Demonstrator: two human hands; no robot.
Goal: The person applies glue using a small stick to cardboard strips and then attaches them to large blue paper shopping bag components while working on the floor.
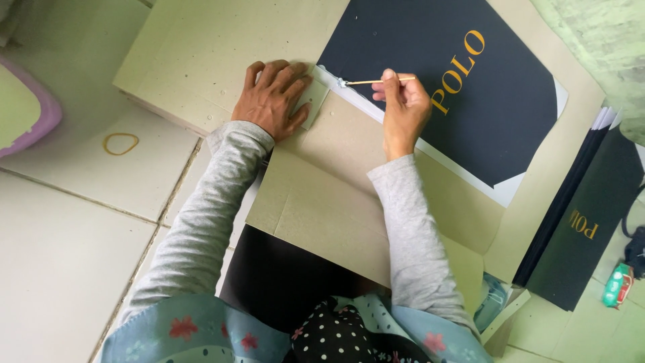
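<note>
Head view
Left hand (272,97): spread flat, gripping nothing, pressing a small grey card piece (313,102) onto the cardboard sheet (322,202), seemingly to keep it from sliding.
Right hand (402,107): pinched shut on a thin wooden stick (376,82), tip at the dark printed sheet's (463,101) left corner.
Far left: rubber band (121,143) on the floor tile.

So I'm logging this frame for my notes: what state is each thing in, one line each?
Left hand: flat, pressing a small grey card piece.
Right hand: pinching a thin wooden stick, white blob on its tip.
Dark printed sheet: lying flat on grey cardboard.
Rubber band: loose on the tile floor.
Stack of dark sheets: piled at the right.
</note>
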